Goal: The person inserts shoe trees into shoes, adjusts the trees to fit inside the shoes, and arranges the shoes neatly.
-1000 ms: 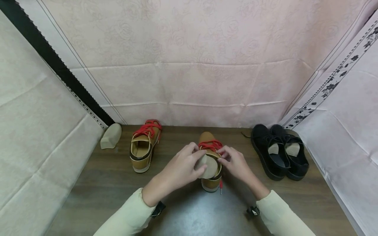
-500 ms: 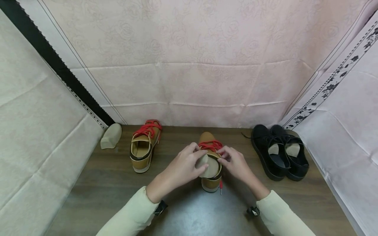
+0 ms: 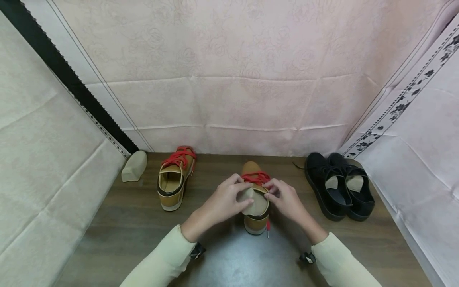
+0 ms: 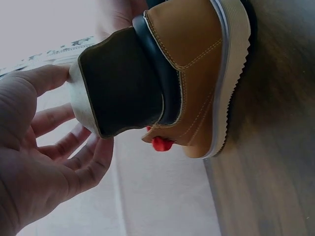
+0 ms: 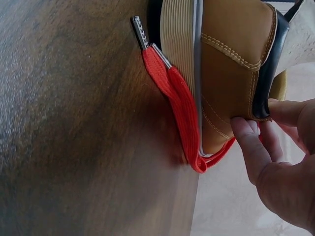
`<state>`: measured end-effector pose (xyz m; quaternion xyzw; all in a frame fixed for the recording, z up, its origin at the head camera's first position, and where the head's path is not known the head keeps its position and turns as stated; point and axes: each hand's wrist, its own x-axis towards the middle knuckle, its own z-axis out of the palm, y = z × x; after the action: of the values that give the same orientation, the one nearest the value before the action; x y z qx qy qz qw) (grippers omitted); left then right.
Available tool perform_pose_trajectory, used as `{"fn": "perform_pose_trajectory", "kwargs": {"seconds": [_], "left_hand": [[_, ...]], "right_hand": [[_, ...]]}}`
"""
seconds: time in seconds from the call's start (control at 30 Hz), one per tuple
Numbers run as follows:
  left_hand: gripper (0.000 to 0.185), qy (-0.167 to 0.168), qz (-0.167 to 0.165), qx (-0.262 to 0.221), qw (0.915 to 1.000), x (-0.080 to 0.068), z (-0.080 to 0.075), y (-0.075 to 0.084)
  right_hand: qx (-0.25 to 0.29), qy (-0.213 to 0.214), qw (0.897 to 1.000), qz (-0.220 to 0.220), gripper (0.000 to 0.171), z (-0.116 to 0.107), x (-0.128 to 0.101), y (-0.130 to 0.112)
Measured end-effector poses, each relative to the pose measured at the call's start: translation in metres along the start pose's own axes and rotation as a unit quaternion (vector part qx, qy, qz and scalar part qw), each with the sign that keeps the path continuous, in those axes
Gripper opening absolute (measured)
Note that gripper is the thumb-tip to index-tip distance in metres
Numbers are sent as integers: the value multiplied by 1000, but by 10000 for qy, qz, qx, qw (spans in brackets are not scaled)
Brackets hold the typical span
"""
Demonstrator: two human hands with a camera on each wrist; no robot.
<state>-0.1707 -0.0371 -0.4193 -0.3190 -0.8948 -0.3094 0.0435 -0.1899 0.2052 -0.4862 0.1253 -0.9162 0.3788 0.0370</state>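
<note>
One pale insert (image 3: 259,205) in left hand (image 3: 226,199), right hand (image 3: 286,198) pinching shoe (image 3: 255,224) (red-laced)

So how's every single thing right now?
Middle tan shoe: upright
Middle insert: partly inside that shoe
Red lace: trailing loose
Left tan shoe: upright, no insert visible
Left insert: outside any shoe
Black shoes: upright, pale inserts inside
Left grip: holding middle insert
Right grip: pinching shoe's edge

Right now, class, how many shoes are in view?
4: a tan shoe at left, another tan shoe at centre, a black shoe at right, another black shoe beside it.
</note>
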Motion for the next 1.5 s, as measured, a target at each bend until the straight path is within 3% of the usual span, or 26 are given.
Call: {"fn": "perform_pose_trajectory", "kwargs": {"seconds": [0.27,0.53,0.7,1.0,1.17,1.37,1.5], "left_hand": [[44,27,-63,-253,9997,5,7,-9],[44,-13,-154,-116,9998,8,18,-6],[46,-85,-293,-189,9994,11,18,-7],[41,-184,138,-848,9961,15,15,-21],[38,-410,432,-1181,9912,17,11,-30],[29,-617,340,-1348,9884,20,11,-36],[28,-628,357,-1150,9907,21,12,-34]], "right_hand": [[56,-137,9997,182,24,0,0,-1],[52,-143,9996,241,25,0,1,-1],[37,-139,9997,206,25,-1,1,-2],[35,-99,9999,127,24,-1,0,-2],[77,-21,10000,19,23,0,-2,-2],[72,-91,9999,105,23,0,-1,0],[49,-76,9999,109,23,0,-1,0]]}}
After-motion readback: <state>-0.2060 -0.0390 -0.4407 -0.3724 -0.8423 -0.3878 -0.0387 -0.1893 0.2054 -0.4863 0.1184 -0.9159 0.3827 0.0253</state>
